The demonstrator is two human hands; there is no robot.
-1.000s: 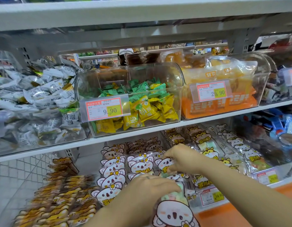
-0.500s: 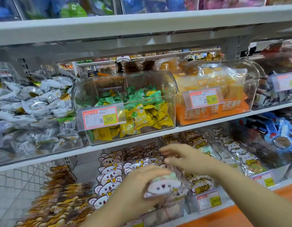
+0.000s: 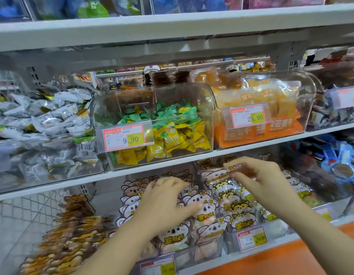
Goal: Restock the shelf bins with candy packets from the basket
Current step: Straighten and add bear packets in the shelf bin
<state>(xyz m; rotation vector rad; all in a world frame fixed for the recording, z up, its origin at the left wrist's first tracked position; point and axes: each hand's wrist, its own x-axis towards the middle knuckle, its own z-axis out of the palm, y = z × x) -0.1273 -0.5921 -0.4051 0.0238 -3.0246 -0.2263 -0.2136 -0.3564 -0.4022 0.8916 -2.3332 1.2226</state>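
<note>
White koala-face candy packets (image 3: 204, 213) stand in rows in a clear bin (image 3: 208, 253) on the lower shelf. My left hand (image 3: 168, 201) rests on top of these rows with its fingers spread. Beside them, a second clear bin (image 3: 275, 229) holds yellow cat-face packets (image 3: 241, 215). My right hand (image 3: 259, 179) hovers over the back of that bin. It pinches the top edge of a koala-face packet (image 3: 214, 172). The basket is out of view.
On the shelf above stand clear bins of green and yellow candy (image 3: 156, 135), orange packs (image 3: 259, 116) and white-wrapped candy (image 3: 43, 126). Brown bear packets (image 3: 73, 235) lie at lower left, blue items (image 3: 341, 161) at right. An orange ledge (image 3: 291, 259) runs below.
My left hand has carried a koala packet up into the bin and now lies over the rows. My right hand has risen with a packet top pinched. The view has tilted up.
</note>
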